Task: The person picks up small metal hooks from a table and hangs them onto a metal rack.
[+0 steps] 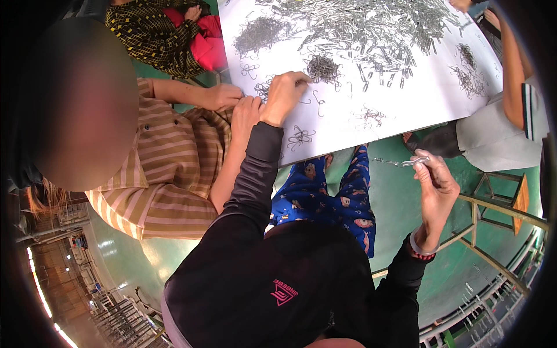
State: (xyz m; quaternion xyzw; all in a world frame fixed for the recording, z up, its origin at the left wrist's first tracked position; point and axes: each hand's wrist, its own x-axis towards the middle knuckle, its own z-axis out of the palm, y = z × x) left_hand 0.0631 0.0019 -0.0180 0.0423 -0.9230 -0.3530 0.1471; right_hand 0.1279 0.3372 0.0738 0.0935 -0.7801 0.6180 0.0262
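My left hand (283, 95) reaches over the white table (418, 104), its fingers bent together beside a dense pile of dark wire hooks (323, 68). Whatever is between those fingertips is too small to make out. Off the table's near edge, my right hand (436, 182) is raised and pinches a silver metal clip (415, 162) between thumb and fingers. A thin linked metal piece extends leftward from the clip. Loose wire hooks (300, 138) lie in a small cluster near the edge, and another cluster of hooks (371, 117) sits farther right.
A large heap of metal clips (371, 29) spreads across the far table. At left, a person in a striped shirt (180, 139) works close against my left arm. Another person (505, 139) sits at right, near a metal-framed stool (499, 197). Someone in patterned clothing (154, 35) is at far left.
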